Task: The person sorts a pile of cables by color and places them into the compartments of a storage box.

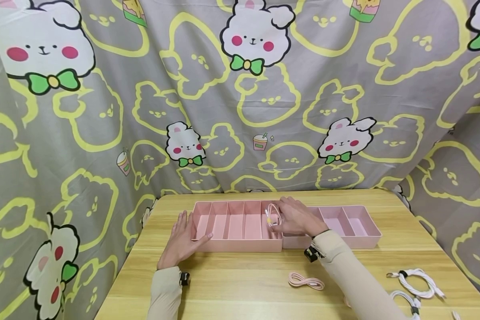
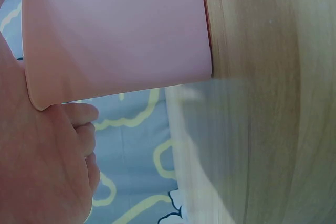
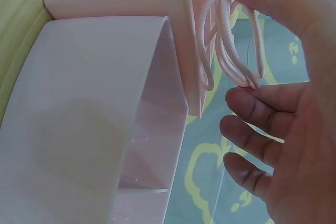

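A coiled pale pink cable (image 1: 273, 215) with a small yellow spot is pinched in my right hand (image 1: 298, 216). In the right wrist view the thumb and index finger hold the cable loops (image 3: 231, 51) over the box rim, the other fingers bent beside them. That hand is at the rightmost compartment of a pink divided box (image 1: 240, 246). At the box's left end rests my left hand (image 1: 180, 242), fingers extended along the side and thumb over the front rim. The left wrist view shows its palm (image 2: 44, 166) against the box corner.
A paler pink-lilac divided box (image 1: 360, 241) adjoins the pink one on the right. Another pink cable (image 1: 306, 281) lies coiled on the wooden table (image 1: 232, 284). White cables with black ties (image 1: 424, 293) lie at the front right. A patterned curtain (image 1: 272, 169) hangs behind the table.
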Demonstrator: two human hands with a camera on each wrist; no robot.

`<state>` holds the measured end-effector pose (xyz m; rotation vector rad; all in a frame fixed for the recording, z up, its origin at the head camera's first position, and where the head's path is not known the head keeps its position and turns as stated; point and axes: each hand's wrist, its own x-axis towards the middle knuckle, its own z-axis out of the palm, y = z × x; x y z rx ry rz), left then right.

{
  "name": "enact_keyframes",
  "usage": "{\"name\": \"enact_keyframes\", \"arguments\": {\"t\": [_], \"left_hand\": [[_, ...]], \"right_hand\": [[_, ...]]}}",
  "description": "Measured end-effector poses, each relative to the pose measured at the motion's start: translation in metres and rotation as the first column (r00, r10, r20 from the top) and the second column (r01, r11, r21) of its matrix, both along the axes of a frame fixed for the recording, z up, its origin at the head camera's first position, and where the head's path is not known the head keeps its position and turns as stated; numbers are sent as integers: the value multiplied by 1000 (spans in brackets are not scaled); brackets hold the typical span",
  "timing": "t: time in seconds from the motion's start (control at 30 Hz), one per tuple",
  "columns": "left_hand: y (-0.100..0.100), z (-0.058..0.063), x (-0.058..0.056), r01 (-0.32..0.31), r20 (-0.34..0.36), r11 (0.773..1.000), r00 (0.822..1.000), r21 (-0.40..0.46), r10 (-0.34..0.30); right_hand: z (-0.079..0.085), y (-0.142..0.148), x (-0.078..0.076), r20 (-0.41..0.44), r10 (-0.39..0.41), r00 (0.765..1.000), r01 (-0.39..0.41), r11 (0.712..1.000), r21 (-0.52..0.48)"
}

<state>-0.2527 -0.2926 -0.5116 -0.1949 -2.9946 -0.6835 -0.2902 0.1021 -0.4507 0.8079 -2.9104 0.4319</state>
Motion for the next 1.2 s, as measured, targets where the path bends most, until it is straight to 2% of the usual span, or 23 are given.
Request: {"name": "enact_keyframes", "arguments": {"t": [0.8, 1.2], "left_hand": [[0, 0, 0, 2, 16, 1000, 1000, -5, -2], [0, 0, -1, 2, 17, 1000, 1000, -2, -2]], "right_hand": [[-1, 3, -2, -10, -37, 999, 37, 999, -12], [-3, 4, -2, -14, -17, 1000, 16, 1000, -24]]}}
